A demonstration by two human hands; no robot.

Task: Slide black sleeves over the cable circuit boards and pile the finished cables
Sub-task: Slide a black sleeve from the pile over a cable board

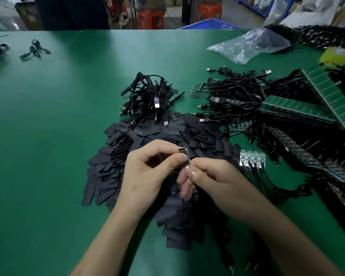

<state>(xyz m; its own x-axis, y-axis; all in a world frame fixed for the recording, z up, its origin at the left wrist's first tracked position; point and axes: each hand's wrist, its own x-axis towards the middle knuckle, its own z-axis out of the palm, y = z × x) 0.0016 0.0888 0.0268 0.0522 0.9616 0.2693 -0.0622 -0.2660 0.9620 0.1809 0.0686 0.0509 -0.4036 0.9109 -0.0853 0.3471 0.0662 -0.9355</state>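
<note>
- The left hand [147, 176] and right hand [217, 182] meet above the pile of black sleeves [139, 140] on the green counter [48, 136].
- Both pinch a small circuit board [184, 155]: the left thumb and forefinger hold its side, the right fingertips its lower end.
- I cannot tell whether a sleeve is on it.
- The heap of finished cables [147, 94] lies just behind the sleeves.
- Bare cables [233, 92] and green board panels [307, 108] lie to the right.

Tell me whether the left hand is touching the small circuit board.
Touching. In the head view the left hand pinches the circuit board at its thumb tip, with no gap showing.
</note>
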